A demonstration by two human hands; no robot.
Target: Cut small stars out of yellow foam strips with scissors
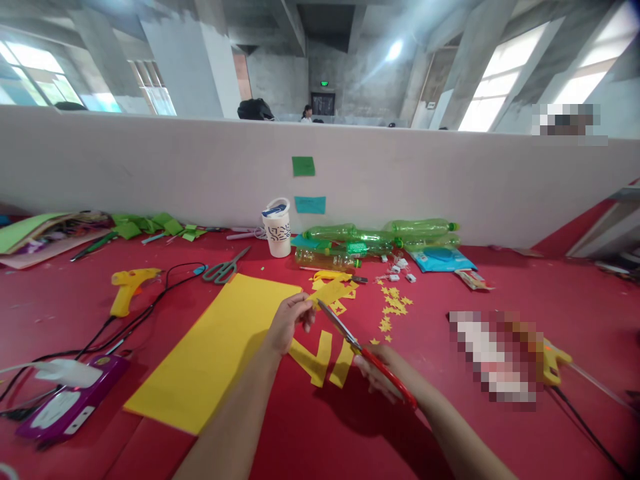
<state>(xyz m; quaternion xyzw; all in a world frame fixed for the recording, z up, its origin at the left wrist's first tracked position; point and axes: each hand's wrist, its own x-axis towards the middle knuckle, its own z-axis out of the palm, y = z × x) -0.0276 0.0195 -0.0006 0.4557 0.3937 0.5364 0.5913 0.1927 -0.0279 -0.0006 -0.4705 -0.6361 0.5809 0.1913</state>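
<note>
My left hand (293, 320) pinches a strip of yellow foam paper (333, 291) above the red table. In my right hand (387, 373) is a pair of red-handled scissors (345, 329), its tips at the strip's near end beside my left fingers. Whether the blades are cutting the strip I cannot tell. Below lie loose yellow strips (324, 357). A large yellow foam sheet (215, 353) lies under and left of my left forearm. Small yellow stars (395, 303) are scattered to the right, and pieces with star-shaped holes (339, 307) lie behind the strip.
Green plastic bottles (360, 239) lie at the back beside a white paper cup (278, 230). Grey-handled scissors (223, 269), a yellow glue gun (129, 288) and a purple power strip (75, 400) are at left. Another yellow glue gun (553, 360) is at right. A white partition (200, 167) borders the table.
</note>
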